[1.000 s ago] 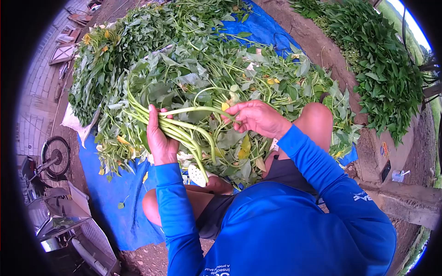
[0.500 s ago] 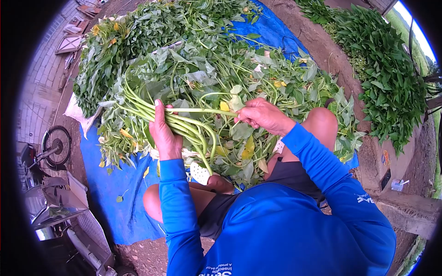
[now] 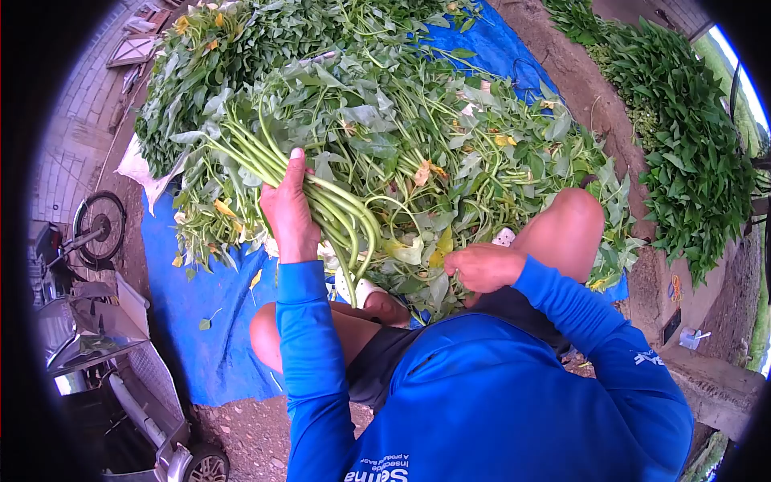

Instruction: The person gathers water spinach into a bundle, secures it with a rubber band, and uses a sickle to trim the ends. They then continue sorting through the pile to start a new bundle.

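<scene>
Tarp (image 3: 173, 337): creased blue plastic, slight sheen. Stems (image 3: 341, 210): smooth, semi-glossy. Shirt (image 3: 514, 394): smooth cloth.

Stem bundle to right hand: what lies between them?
Head view: a pale leaf and a yellow leaf, among other foliage, lie between the stem bundle and the right hand.

Outdoor yard w/ dirt ground (image 3: 249, 426), blue tarp (image 3: 193, 329), piled greens (image 3: 377, 120) & parked motorbike (image 3: 72, 241).

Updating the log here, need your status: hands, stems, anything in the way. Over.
Left hand: grip closed on green stems. Right hand: curled near right knee, contents unclear. Leafy heap crowds the stems, might snag them.
</scene>
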The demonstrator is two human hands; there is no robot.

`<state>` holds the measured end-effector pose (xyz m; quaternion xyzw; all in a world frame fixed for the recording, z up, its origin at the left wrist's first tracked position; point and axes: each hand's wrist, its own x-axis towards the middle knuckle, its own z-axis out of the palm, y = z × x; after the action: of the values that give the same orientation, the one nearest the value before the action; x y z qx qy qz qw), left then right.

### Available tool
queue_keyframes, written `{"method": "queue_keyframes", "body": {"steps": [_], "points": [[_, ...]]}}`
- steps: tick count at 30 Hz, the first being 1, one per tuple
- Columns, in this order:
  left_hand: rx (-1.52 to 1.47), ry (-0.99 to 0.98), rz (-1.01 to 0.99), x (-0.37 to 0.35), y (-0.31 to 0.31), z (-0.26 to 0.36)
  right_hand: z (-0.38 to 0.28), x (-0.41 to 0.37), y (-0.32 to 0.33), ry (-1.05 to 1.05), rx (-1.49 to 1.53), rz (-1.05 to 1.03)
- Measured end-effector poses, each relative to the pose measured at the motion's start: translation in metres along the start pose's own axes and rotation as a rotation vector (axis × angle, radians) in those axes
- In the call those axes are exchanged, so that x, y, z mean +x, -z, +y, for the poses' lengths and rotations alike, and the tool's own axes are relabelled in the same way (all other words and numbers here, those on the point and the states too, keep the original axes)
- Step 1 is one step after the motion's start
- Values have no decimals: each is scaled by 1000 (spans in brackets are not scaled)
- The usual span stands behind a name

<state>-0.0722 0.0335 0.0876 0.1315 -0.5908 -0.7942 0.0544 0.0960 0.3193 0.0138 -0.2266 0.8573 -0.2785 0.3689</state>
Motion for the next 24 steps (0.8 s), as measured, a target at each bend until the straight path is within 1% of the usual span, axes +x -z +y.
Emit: {"method": "queue_keyframes", "body": {"steps": [1,3,5,7,9,11,12,14,16,18,19,20,21,22,23,24], "points": [[4,1,-11,-2,1,-2,-12,-14,14,-43,89,160],[19,25,-19,-7,-3,-3,-50,-34,57,113,205,517],[28,18,-37,-9,-10,-7,-114,-53,101,-34,237,686],[36,31,-58,-9,-13,-12,-111,-16,96,122,97,863],[69,66,-67,-12,-13,-9,-95,11,81,225,-3,943],[60,69,-56,-14,-12,0,-82,34,69,275,-54,919],[51,59,-44,-16,-10,4,-78,37,61,377,-48,938],[22,54,-2,-13,3,3,-83,29,43,400,-114,869],[-46,-8,75,-5,15,16,-82,18,38,411,-133,817],[-14,-33,141,2,34,47,-54,7,55,319,-228,930],[33,-32,157,2,46,64,-31,0,71,197,-304,981],[50,-73,163,3,58,80,1,-7,86,-9,-391,986],[65,-118,173,4,71,95,26,-15,102,-283,-498,990],[92,-181,183,5,84,106,30,-16,108,-502,-623,1002],[134,-172,195,3,94,117,32,-8,113,-537,-583,1003],[102,-190,222,7,99,120,33,1,117,-572,-543,1005]]}}
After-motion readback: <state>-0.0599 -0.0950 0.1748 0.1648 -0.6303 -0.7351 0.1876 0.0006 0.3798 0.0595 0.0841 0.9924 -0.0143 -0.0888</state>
